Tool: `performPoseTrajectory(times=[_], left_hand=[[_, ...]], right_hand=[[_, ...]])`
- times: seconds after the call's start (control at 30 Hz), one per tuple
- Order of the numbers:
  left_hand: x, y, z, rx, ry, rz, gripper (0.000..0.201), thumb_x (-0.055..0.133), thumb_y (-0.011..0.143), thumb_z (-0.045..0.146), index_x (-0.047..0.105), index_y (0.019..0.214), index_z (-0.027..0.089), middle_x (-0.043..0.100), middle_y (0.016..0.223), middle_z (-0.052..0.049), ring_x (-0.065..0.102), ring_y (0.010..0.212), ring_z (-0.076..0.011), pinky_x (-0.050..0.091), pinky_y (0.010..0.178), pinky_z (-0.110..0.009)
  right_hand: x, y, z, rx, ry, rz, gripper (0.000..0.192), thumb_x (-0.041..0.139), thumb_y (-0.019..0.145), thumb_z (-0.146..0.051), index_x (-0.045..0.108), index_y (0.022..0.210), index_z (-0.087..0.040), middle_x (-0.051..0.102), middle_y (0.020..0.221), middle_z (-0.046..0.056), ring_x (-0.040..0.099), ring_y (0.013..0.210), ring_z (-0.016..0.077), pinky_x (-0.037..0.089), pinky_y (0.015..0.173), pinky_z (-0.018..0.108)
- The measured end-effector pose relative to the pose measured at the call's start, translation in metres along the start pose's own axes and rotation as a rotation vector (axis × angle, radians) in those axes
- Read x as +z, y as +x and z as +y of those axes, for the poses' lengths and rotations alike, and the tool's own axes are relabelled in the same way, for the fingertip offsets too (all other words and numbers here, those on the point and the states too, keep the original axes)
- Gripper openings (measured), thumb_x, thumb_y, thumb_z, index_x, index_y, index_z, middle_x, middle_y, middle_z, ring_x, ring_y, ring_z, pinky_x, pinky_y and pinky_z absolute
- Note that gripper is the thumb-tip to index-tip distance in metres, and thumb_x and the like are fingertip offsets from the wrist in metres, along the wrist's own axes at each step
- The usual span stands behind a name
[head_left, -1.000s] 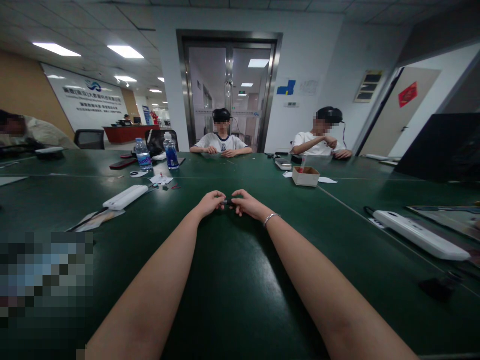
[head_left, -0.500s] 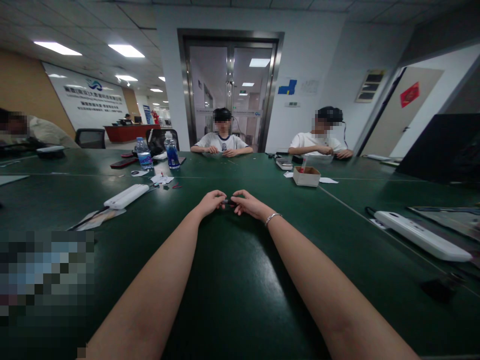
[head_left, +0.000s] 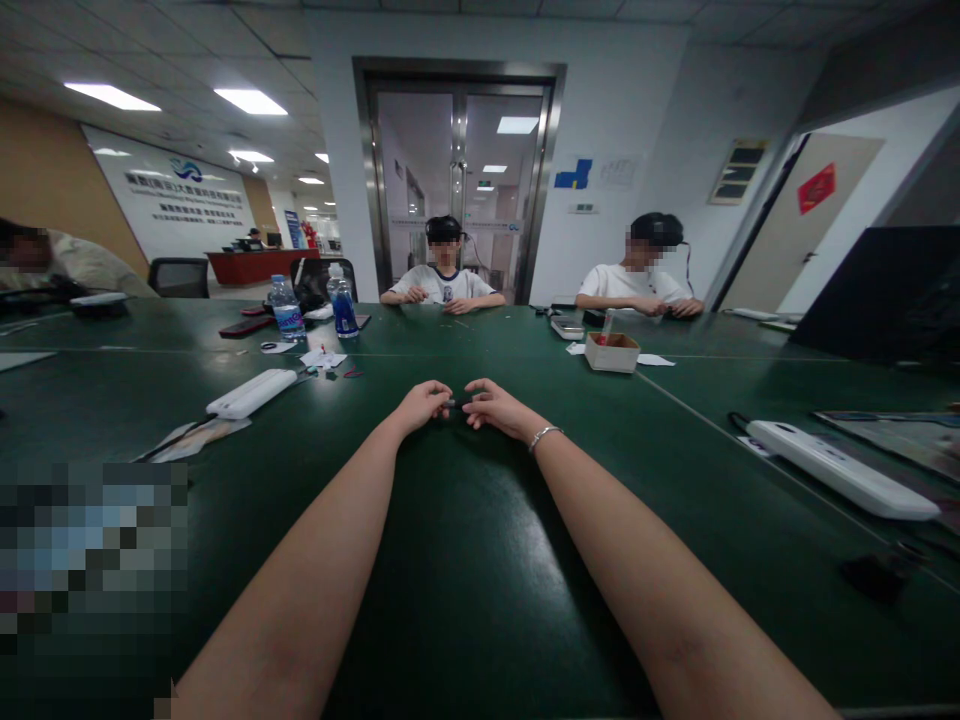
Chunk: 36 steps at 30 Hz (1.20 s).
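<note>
Both my hands meet over the middle of the green table (head_left: 450, 520), with a small dark, slim object (head_left: 456, 405) between them. My left hand (head_left: 424, 405) pinches its left end, where a lighter grey bit shows near the fingertips. From the other side, the thumb and fingers of my right hand (head_left: 495, 408) close on its right end. The object is too small to name. A silver bracelet (head_left: 545, 438) circles my right wrist.
White power strips lie left (head_left: 253, 393) and right (head_left: 836, 470). Two bottles (head_left: 288, 308) stand at the back left, near paper scraps (head_left: 323, 357). A small open box (head_left: 612, 353) sits back right. Two people (head_left: 444, 280) sit opposite; another person (head_left: 82, 262) leans at far left.
My hands stay almost in place. The fingers of my right hand have shifted slightly on the small dark object. Across the table, one person's hand has lifted a little.
</note>
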<state>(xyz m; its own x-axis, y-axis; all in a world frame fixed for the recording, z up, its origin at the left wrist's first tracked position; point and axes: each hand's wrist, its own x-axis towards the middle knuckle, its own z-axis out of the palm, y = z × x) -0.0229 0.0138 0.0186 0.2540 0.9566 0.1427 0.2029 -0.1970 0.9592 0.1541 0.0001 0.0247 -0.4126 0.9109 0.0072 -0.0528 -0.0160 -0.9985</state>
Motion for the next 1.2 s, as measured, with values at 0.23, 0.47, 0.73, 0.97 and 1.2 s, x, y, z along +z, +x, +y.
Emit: performPoseTrajectory(times=[0.23,0.47,0.73,0.97,1.2], left_hand=[[0.000,0.002,-0.003,-0.001,-0.004,0.001,0.010,0.056,0.075,0.021,0.054,0.080,0.013,0.054,0.048,0.002,0.044,0.040,-0.0075,0.031,0.045,-0.020],[0.000,-0.001,0.001,0.002,0.023,0.002,0.008,0.052,0.076,0.019,0.054,0.080,0.013,0.054,0.048,0.002,0.044,0.040,-0.0075,0.031,0.045,-0.020],[0.001,0.000,0.000,0.000,0.016,0.003,0.012,0.056,0.075,0.024,0.054,0.080,0.013,0.054,0.047,0.002,0.043,0.040,-0.0074,0.030,0.044,-0.019],[-0.003,0.002,-0.003,0.073,-0.006,0.046,0.024,0.052,0.080,0.035,0.060,0.081,0.012,0.055,0.059,0.000,0.047,0.051,-0.0082,0.037,0.051,-0.021],[0.003,-0.005,-0.002,0.115,0.019,-0.004,0.027,0.065,0.070,0.034,0.063,0.087,0.013,0.063,0.080,-0.004,0.053,0.062,-0.0093,0.043,0.060,-0.023]], right_hand=[[0.000,0.000,0.000,0.001,-0.008,0.000,0.031,0.062,0.078,-0.006,0.040,0.096,-0.019,0.054,0.065,-0.006,0.060,0.048,0.0085,0.050,0.041,0.015],[0.000,0.000,0.000,0.011,-0.008,0.011,0.026,0.058,0.080,-0.005,0.041,0.095,-0.018,0.054,0.061,-0.005,0.059,0.046,0.0083,0.050,0.040,0.015],[-0.003,0.003,0.004,-0.015,-0.058,-0.007,0.029,0.061,0.074,-0.003,0.045,0.094,-0.016,0.056,0.062,-0.004,0.058,0.048,0.0079,0.050,0.043,0.016],[0.003,0.007,0.013,-0.140,-0.652,0.176,0.025,0.071,0.070,-0.027,0.056,0.087,-0.017,0.057,0.070,-0.002,0.051,0.048,0.0072,0.041,0.041,0.018],[0.028,-0.008,0.007,-0.228,-1.226,0.243,0.024,0.060,0.081,-0.035,0.063,0.094,-0.016,0.055,0.100,0.009,0.056,0.085,0.0194,0.044,0.073,0.030]])
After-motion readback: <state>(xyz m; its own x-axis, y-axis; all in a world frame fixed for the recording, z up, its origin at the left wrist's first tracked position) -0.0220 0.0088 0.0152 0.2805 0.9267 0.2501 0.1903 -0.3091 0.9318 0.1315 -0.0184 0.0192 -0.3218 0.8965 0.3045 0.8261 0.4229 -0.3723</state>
